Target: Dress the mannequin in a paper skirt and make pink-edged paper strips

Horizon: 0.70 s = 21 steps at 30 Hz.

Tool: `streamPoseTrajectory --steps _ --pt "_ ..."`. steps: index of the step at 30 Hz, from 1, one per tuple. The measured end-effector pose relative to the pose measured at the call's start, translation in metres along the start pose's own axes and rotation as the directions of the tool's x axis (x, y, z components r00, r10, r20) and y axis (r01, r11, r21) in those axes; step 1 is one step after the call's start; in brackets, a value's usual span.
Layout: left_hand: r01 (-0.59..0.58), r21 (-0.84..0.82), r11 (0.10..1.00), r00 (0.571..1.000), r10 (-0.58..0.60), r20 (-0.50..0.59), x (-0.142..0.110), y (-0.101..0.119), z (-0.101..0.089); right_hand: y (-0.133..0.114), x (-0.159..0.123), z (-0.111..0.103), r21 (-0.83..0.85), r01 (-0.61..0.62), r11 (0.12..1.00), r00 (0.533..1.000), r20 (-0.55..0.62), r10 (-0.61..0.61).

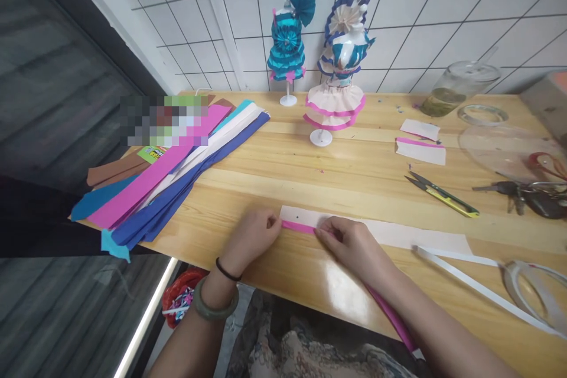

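A long pale crepe paper strip (390, 231) lies flat along the front of the table, with a narrow pink strip (299, 226) along its near edge at the left end. My left hand (257, 231) is closed at that left end, fingertips pinching the corner where both strips meet. Further right, my right hand (354, 245) pinches the pink strip against the pale one. The rest of the pink strip passes under my right forearm and hangs at the table edge. White tape (478, 289) runs from the pale strip's right end to a tape roll (531, 289).
Folded coloured crepe paper (163, 174) is piled at the left. Two paper-dressed figures on stands, a teal one (287, 41) and a pale one (335, 100), stand by the tiled wall. Yellow snips (443, 194), keys (522, 195), paper pieces (420, 150) and a cup (456, 91) lie right.
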State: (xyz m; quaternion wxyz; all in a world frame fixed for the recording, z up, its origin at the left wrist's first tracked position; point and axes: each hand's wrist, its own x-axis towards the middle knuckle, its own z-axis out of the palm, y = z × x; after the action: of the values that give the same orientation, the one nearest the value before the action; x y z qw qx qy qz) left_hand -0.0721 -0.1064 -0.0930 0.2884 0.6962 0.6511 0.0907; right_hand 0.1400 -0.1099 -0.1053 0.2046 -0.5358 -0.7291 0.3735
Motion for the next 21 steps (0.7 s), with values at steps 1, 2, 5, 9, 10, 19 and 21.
streamPoseTrajectory --steps 1,2,5,9,10,19,21 --pt "-0.002 0.009 1.0 1.0 0.002 -0.006 0.0001 -0.0003 0.0005 0.0002 0.0001 0.0002 -0.001 -0.002 1.0 1.0 0.003 0.002" --pt "-0.002 0.016 1.0 1.0 0.002 -0.009 0.0002 -0.0005 0.0009 0.0005 0.0003 0.0004 -0.002 -0.003 1.0 1.0 0.006 0.003" --pt "0.004 0.03 1.0 1.0 -0.004 -0.009 0.0004 0.0001 0.0011 0.0019 0.001 0.0014 0.001 -0.003 1.0 1.0 0.017 0.003" --pt "0.014 0.029 0.999 1.0 -0.014 -0.005 0.001 0.0017 0.0007 0.0034 0.0016 0.002 -0.006 -0.014 1.0 1.0 0.024 0.014" --pt "0.015 0.025 1.0 1.0 -0.015 -0.003 0.0012 0.002 0.0006 0.0035 0.0015 0.002 -0.01 -0.013 1.0 1.0 0.022 0.013" --pt "0.031 -0.008 0.999 0.999 -0.031 0.014 0.0035 0.0009 0.0001 0.0042 0.0008 0.0021 -0.018 -0.003 1.0 1.0 0.019 0.003" --pt "0.033 -0.013 0.999 0.999 -0.033 0.019 0.004 0.0007 0.0 0.0041 0.0013 0.0019 -0.025 -0.009 1.0 1.0 0.021 0.009"
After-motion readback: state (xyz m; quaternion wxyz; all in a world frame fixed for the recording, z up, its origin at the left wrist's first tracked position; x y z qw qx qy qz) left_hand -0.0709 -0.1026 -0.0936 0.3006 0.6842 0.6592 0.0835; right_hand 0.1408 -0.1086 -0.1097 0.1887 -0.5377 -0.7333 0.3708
